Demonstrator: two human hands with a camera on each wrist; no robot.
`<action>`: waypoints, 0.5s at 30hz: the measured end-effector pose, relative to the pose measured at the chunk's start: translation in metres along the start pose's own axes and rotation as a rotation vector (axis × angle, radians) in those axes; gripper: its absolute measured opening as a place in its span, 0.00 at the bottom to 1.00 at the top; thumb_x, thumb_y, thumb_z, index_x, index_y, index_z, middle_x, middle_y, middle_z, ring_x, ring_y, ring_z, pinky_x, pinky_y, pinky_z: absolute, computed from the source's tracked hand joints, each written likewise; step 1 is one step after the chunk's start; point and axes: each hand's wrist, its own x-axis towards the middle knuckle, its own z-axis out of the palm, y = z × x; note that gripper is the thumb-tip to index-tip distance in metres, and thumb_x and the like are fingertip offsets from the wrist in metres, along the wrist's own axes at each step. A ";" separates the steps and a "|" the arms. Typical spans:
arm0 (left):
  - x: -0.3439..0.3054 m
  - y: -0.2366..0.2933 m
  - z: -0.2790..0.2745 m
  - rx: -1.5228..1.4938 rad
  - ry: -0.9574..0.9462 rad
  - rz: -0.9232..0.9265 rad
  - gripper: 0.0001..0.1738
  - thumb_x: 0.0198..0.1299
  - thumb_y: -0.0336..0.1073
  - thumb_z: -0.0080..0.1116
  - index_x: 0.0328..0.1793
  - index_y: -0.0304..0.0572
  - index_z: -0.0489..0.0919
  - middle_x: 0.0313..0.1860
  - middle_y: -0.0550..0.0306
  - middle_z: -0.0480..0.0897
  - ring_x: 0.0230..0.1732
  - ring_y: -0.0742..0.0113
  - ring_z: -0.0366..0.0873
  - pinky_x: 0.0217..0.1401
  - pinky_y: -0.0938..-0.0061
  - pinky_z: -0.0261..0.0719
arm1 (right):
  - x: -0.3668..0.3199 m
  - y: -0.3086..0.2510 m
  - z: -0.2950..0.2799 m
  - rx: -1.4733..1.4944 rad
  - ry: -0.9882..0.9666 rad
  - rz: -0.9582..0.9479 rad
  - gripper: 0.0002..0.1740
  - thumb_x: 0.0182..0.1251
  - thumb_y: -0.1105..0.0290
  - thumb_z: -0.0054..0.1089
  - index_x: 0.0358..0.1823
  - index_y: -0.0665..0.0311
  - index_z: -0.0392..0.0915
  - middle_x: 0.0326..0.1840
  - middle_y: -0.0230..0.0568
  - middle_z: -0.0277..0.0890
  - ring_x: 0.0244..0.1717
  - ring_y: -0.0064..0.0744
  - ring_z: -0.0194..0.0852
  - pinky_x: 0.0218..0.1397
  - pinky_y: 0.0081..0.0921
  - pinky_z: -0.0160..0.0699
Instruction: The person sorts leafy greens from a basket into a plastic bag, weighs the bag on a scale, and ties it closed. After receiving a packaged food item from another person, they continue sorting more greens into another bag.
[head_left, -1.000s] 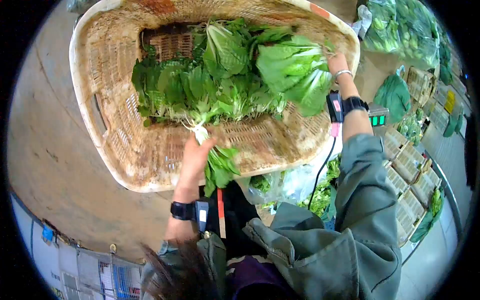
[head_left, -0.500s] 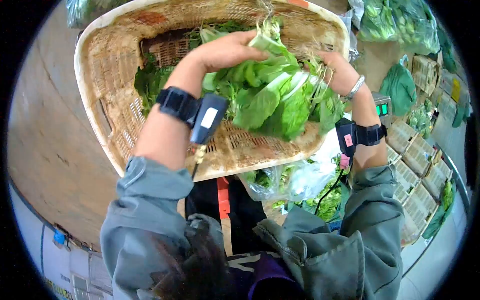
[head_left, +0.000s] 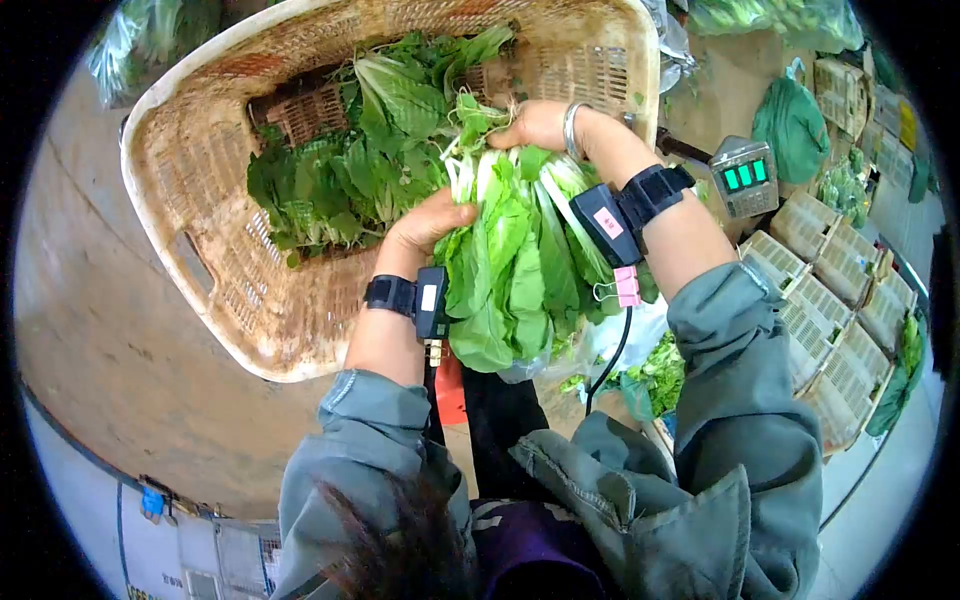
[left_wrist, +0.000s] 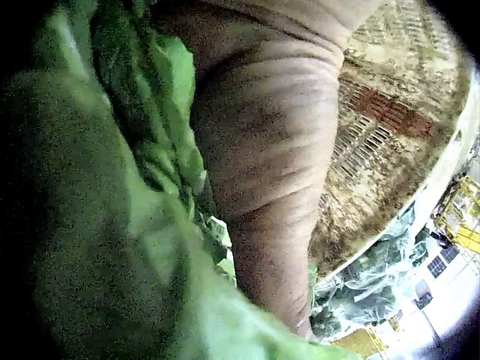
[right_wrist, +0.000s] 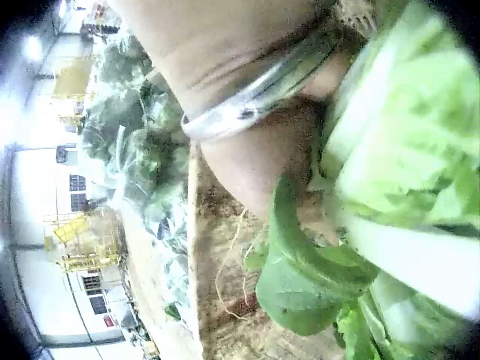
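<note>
A bundle of pale-stemmed leafy greens (head_left: 510, 260) hangs between both hands over the near rim of a woven basket (head_left: 210, 260), stem ends up and leaves down. My left hand (head_left: 435, 222) grips the bundle's left side at mid-height. My right hand (head_left: 525, 125), with a silver bracelet (right_wrist: 262, 90) on its wrist, holds the stem ends at the top. In the left wrist view, the palm (left_wrist: 270, 150) presses against leaves (left_wrist: 112, 225). White stems and green leaves (right_wrist: 390, 187) fill the right wrist view beside the hand.
More loose greens (head_left: 340, 160) lie inside the basket. A scale with green digits (head_left: 745, 175) stands to the right, with woven crates (head_left: 820, 300) and green bags (head_left: 795, 125) beyond. A plastic bag of greens (head_left: 640, 370) sits below the bundle, near my body.
The bundle has come down from above the basket towards my body and now hangs leaves-down. My left hand moved from its top to its left side. My right hand moved left to the stem ends.
</note>
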 end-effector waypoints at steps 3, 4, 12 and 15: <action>-0.007 -0.033 -0.011 -0.113 0.079 -0.025 0.46 0.36 0.55 0.69 0.59 0.36 0.65 0.53 0.55 0.72 0.52 0.66 0.70 0.56 0.72 0.67 | -0.004 -0.023 0.014 -0.059 -0.036 0.097 0.28 0.56 0.45 0.47 0.46 0.62 0.75 0.50 0.50 0.71 0.49 0.43 0.70 0.54 0.31 0.65; -0.019 -0.033 0.002 -0.180 0.175 -0.071 0.43 0.36 0.54 0.68 0.57 0.37 0.67 0.50 0.54 0.75 0.47 0.65 0.73 0.50 0.72 0.73 | -0.006 -0.032 0.023 0.092 0.007 0.149 0.29 0.55 0.45 0.49 0.45 0.64 0.75 0.50 0.50 0.71 0.49 0.41 0.70 0.53 0.29 0.65; -0.057 -0.051 0.049 -0.579 0.536 0.107 0.39 0.39 0.52 0.67 0.55 0.37 0.68 0.48 0.54 0.76 0.45 0.66 0.75 0.47 0.73 0.75 | -0.026 -0.053 0.024 0.926 0.156 0.095 0.36 0.56 0.45 0.49 0.60 0.62 0.61 0.61 0.45 0.58 0.56 0.37 0.58 0.55 0.32 0.61; -0.063 -0.046 0.048 -0.528 0.563 0.137 0.39 0.39 0.52 0.67 0.55 0.36 0.68 0.48 0.54 0.76 0.45 0.66 0.75 0.47 0.73 0.74 | -0.044 -0.044 0.019 1.288 0.117 0.050 0.37 0.52 0.44 0.54 0.59 0.59 0.62 0.45 0.40 0.67 0.41 0.27 0.63 0.39 0.28 0.71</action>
